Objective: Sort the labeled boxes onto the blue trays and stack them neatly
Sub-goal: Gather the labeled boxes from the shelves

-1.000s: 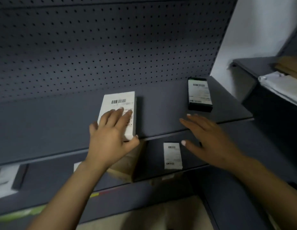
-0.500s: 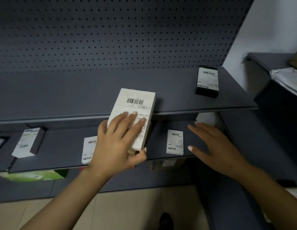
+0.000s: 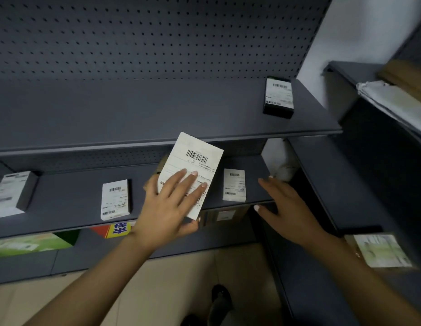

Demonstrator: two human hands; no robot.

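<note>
My left hand (image 3: 171,208) grips a white labeled box (image 3: 195,161), fingers across its label and thumb under its lower edge, holding it tilted in front of the middle shelf. My right hand (image 3: 287,203) hovers open at the right end of that shelf, holding nothing. A black box with a white label (image 3: 278,98) lies on the upper shelf (image 3: 134,118) at the right. On the middle shelf (image 3: 70,203) lie three more labeled boxes: one at the far left (image 3: 10,194), one left of my hand (image 3: 115,200), one between my hands (image 3: 234,184). No blue tray is in view.
A dark pegboard (image 3: 146,36) backs the shelves. A green carton (image 3: 28,245) and a red and yellow pack (image 3: 113,230) sit under the middle shelf. A side rack on the right holds a labeled parcel (image 3: 381,250) and a white bag (image 3: 392,97). Tan floor (image 3: 171,290) lies below.
My left hand has lifted the white box off the upper shelf and brought it down and right, in front of the middle shelf. My right hand stays open near the shelf's right end.
</note>
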